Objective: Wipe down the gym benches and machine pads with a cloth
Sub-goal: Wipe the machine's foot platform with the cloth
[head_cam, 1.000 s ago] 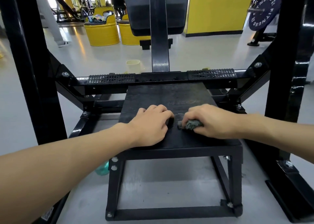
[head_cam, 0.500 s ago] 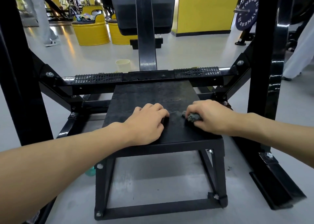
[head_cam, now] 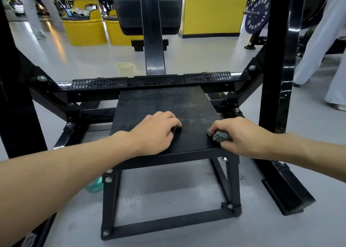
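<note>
Cloth [head_cam: 221, 136] is sitting wadded at the platform's [head_cam: 159, 100] near right corner, its exposed end poking left and its long axis hidden. Right hand [head_cam: 243, 136] is clutching it, fingers curled over. Left hand [head_cam: 157, 132] is resting palm-down mid-platform, apart from the cloth, gripping nothing.

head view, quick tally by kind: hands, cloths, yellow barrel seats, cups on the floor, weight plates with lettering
hands: 2 (left hand, right hand)
cloth: 1
yellow barrel seats: 2
cup: 1
lettered weight plate: 1
total: 7
</note>
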